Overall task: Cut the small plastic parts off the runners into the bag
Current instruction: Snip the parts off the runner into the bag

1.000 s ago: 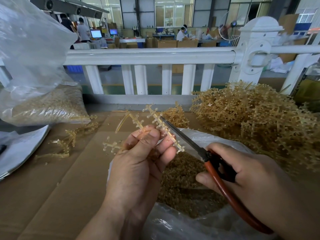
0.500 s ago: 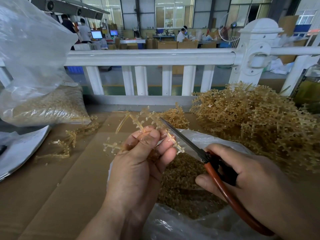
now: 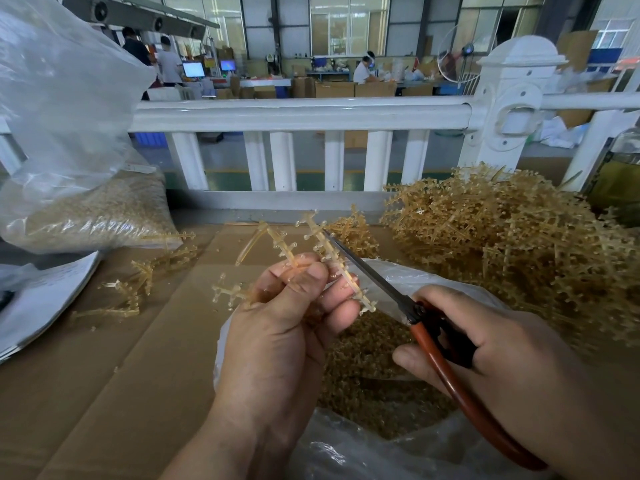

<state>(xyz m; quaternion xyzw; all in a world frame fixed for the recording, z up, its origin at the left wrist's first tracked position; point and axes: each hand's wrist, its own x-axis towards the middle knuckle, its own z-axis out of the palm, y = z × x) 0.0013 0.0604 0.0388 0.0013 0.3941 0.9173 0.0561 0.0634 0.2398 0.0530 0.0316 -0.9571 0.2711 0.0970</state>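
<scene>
Scissors point(image 3: 374, 274) with red handles are sitting in the right hand point(image 3: 485, 344), which is gripping them, its curled fingers covering part of the loops. The lower loop is running off toward the bottom of the frame. The blade tip is touching a pale runner point(image 3: 317, 233), but it is hard to tell whether the blades are parted. The left hand point(image 3: 287, 341) is pinching that runner above the open bag point(image 3: 346, 452) at the near edge of the tabletop point(image 3: 104, 375). Its back is facing the camera, hiding the grip. Cut parts point(image 3: 363, 358) are lying in the bag, partly hidden behind both hands. A heap of runners point(image 3: 519, 244) is spilling past the right edge, cut off. A second filled bag point(image 3: 93, 209) is sitting at the far left corner, cropped.
</scene>
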